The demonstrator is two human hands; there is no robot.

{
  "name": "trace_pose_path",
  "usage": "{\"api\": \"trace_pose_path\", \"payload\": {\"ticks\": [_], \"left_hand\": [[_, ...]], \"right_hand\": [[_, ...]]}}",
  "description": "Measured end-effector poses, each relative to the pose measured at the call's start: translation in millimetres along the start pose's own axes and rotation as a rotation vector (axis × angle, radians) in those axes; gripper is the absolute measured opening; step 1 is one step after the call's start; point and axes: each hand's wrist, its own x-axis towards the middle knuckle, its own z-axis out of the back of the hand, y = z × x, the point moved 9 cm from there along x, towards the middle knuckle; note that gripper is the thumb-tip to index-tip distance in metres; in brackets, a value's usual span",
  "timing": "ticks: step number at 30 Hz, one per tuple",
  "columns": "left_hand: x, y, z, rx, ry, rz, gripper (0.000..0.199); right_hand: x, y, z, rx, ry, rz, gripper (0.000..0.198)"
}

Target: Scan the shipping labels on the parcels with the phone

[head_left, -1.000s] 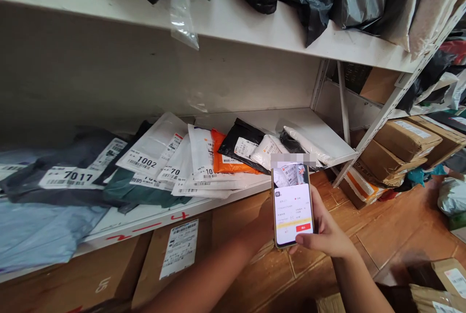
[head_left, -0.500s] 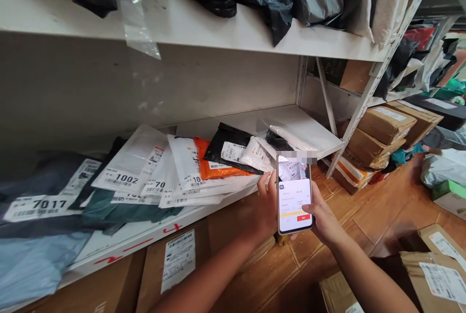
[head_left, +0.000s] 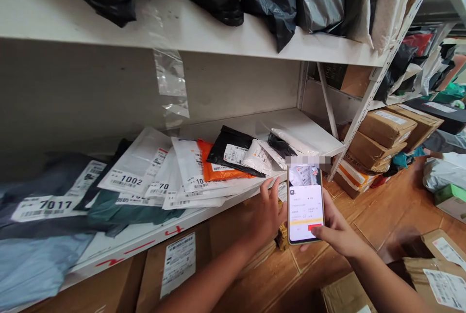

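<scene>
A phone [head_left: 305,213] with a lit screen rests upright in my right hand [head_left: 337,230], whose thumb is over the red button near the bottom of the screen. The upper part of the screen shows a camera picture of a label. My left hand [head_left: 267,211] is left of the phone by the shelf edge, fingers stretched and apart. Between it and the phone a bit of white label [head_left: 282,190] shows; the phone hides the rest. On the shelf nearby lie a small white parcel [head_left: 257,156], a black parcel [head_left: 233,150] and an orange parcel [head_left: 214,170].
White and dark bagged parcels, one marked 1002 [head_left: 127,179], cover the left of the white shelf [head_left: 309,128]. More bags overhang the upper shelf [head_left: 204,36]. Cardboard boxes [head_left: 388,126] stack on the right, and others lie on the wooden floor [head_left: 378,216].
The phone and both hands have shifted slightly right and down in view. My right thumb has moved down the screen to the red button. The view itself has shifted a little.
</scene>
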Motion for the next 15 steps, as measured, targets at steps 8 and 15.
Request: {"api": "trace_pose_path", "payload": {"ticks": [8,15], "left_hand": [[58.3,-2.6,45.0,0.348,-0.123,-0.033,0.050],[90.7,-23.0,12.8,0.408,0.290,0.167,0.033]], "right_hand": [[-9.7,28.4,22.2,0.144,-0.142,0.077,0.083],[-11.3,50.2,32.6,0.143,-0.245,0.121,0.077]]}}
